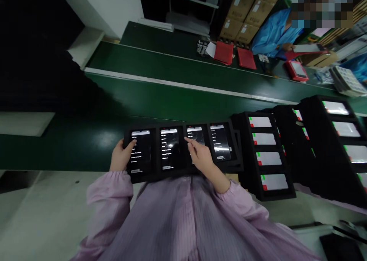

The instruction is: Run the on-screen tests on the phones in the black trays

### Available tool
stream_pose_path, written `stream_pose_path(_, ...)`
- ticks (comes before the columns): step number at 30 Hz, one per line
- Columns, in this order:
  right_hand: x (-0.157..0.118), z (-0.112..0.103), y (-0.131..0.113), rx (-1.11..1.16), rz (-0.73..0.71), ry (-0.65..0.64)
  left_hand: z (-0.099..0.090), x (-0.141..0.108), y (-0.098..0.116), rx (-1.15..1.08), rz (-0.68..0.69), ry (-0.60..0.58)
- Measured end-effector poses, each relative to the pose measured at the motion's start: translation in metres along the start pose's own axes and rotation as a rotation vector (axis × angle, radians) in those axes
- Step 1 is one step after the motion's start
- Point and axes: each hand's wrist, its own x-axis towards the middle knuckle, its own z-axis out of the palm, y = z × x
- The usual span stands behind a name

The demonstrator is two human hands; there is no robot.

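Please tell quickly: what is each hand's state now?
Left hand: closed on the left end of the black tray.
Right hand: partly open, holding nothing visible, index finger extended over the third phone from left.

- Phones (169, 150): smooth, glossy, glass-like, catching bright reflections
- Tray (157, 154): matt, foam-like
- Bench (160, 104): smooth, with a soft sheen
- Smock (169, 222): thin, creased, matt cloth
- Boxes (240, 8): plain matt cardboard
- Blue sleeve (271, 33): thin, crinkled, slightly shiny
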Motion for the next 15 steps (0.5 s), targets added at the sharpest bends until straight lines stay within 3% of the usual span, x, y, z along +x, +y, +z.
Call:
stream_pose_path(3,-0.004,-0.01,0.016,-0.023,0.069,0.079,-0.001,-0.004,0.008,-0.096,-0.103,0.005)
stream_pose_path(11,-0.001,-0.013,0.029,-0.106,0.149,0.112,-0.002,-0.015,0.02,-0.083,-0.104,0.049)
stream_pose_path(15,-0.013,-0.028,0.045,-0.138,0.198,0.234,-0.001,-0.019,0.022,-0.081,-0.1,0.069)
